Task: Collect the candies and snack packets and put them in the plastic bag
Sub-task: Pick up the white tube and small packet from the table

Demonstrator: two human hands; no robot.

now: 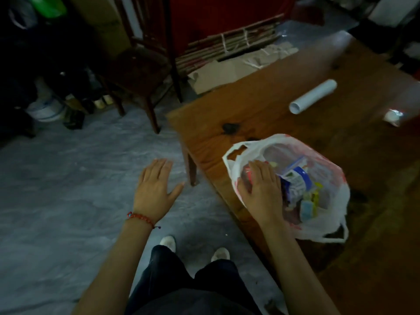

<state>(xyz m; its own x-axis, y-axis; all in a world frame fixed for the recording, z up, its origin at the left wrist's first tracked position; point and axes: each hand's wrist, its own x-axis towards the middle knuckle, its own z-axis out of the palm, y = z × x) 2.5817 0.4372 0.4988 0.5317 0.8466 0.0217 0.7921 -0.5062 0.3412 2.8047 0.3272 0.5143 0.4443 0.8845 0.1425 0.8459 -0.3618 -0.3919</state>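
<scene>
A white plastic bag [327,169] with red print lies open on the wooden table [261,105] near its front edge. Inside it I see a blue and white snack packet [295,180] and several small yellow and blue candies [310,202]. My right hand [261,189] lies flat over the bag's left side, fingers straight, pressing on the plastic and the packets beneath. My left hand [155,189] hovers over the grey floor left of the table, fingers spread and holding nothing. A red bead bracelet circles its wrist.
A white roll [313,96] lies on the table behind the bag, and a small white object [392,117] sits at the right edge. A dark wooden chair [141,71] stands left of the table. Flattened cardboard [227,71] and clutter lie on the floor.
</scene>
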